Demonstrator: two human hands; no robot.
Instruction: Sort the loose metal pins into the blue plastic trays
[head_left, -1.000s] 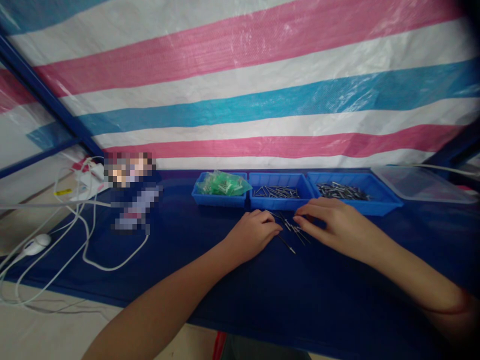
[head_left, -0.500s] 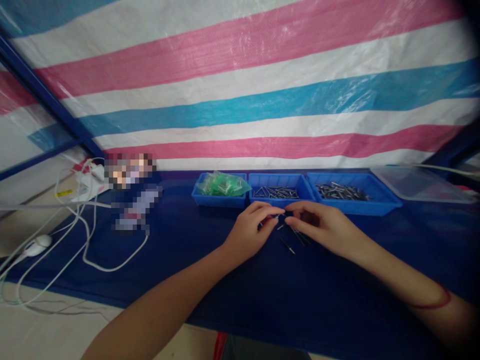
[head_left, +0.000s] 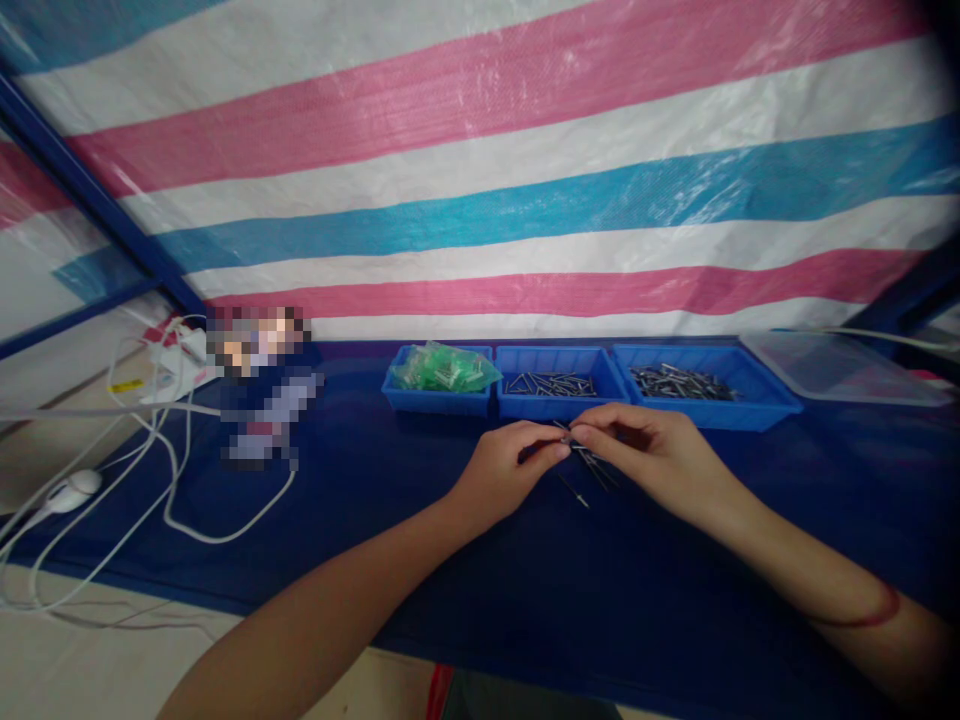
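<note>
My left hand (head_left: 506,465) is closed in a pinch, thumb against fingers, on a small silvery metal part mostly hidden at the fingertips. Close against it, my right hand (head_left: 652,445) also pinches with thumb and forefinger; what it holds is hidden. The two hands' fingertips nearly meet just in front of the blue bins. Beneath them on the dark blue tabletop lie several thin metal pins (head_left: 598,468), partly covered by my right hand. A single blind rivet (head_left: 576,492), with a thin dark stem and a silvery thicker end, lies nearer to me.
Along the back stand a blue bin (head_left: 442,403) with a green plastic bag (head_left: 444,368), a middle bin (head_left: 553,407) of metal pins and a right bin (head_left: 757,412) of metal parts. A clear plastic lid (head_left: 840,370) lies far right. White cables (head_left: 217,540) loop at left.
My left hand has shifted slightly right, bringing its fingertips up to those of my right hand. The silvery part visible in its pinch is now mostly covered.
</note>
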